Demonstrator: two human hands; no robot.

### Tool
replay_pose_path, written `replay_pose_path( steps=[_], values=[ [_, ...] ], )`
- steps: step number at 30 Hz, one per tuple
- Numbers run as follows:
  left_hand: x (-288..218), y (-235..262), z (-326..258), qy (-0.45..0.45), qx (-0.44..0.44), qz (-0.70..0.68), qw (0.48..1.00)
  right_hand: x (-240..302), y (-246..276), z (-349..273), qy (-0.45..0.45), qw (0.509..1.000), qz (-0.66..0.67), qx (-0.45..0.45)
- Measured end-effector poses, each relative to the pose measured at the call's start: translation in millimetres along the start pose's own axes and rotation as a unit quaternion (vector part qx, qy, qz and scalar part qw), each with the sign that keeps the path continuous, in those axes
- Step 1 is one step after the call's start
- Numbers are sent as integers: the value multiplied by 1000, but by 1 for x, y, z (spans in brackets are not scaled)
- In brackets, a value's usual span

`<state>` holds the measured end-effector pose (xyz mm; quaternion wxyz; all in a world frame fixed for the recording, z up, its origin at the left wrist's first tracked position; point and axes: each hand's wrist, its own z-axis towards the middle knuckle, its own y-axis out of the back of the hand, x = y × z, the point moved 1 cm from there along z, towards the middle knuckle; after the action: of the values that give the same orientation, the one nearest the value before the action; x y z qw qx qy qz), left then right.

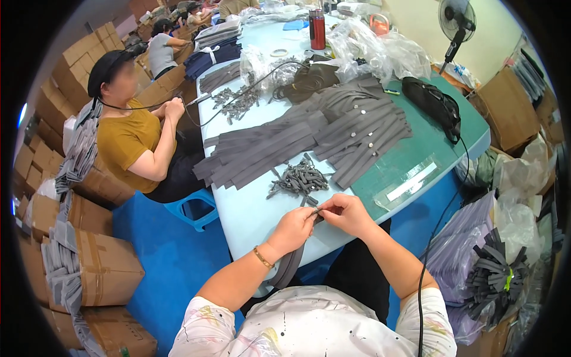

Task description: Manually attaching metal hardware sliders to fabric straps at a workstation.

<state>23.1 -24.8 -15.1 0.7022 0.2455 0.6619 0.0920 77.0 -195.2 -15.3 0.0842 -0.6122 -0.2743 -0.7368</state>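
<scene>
Near the table's front edge my left hand (292,230) and my right hand (346,214) meet, fingertips pinched together on the end of a dark grey fabric strip (289,266). The strip's length hangs from beneath my left hand over the edge toward my lap. Its exact end between the fingers is too small to make out. Just beyond my hands lies a heap of small dark grey fabric pieces (302,177). Farther off, long flat grey strips (262,152) are spread in overlapping rows, with another fan of grey strips (360,134) carrying small white dots to the right.
A co-worker (134,125) sits at the table's left side. Beyond the strips stand a red thermos (317,30) and crumpled clear plastic bags (369,44). A black pouch (431,104) rests on the green mat (410,156). Cardboard boxes (107,268) crowd the left floor; a black cable (440,238) runs at right.
</scene>
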Motion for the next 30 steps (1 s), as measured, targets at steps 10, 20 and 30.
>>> replay_pose_path(
  steps=[10,20,30],
  values=[
    [-1,0,0,15,11,-40,999,1,5,-1,23,999,13,32],
    [-3,-2,-2,8,4,-18,1000,-5,5,0,7,999,34,28],
    [-2,-2,-2,10,13,-38,999,-7,8,3,6,996,54,77]
  ],
)
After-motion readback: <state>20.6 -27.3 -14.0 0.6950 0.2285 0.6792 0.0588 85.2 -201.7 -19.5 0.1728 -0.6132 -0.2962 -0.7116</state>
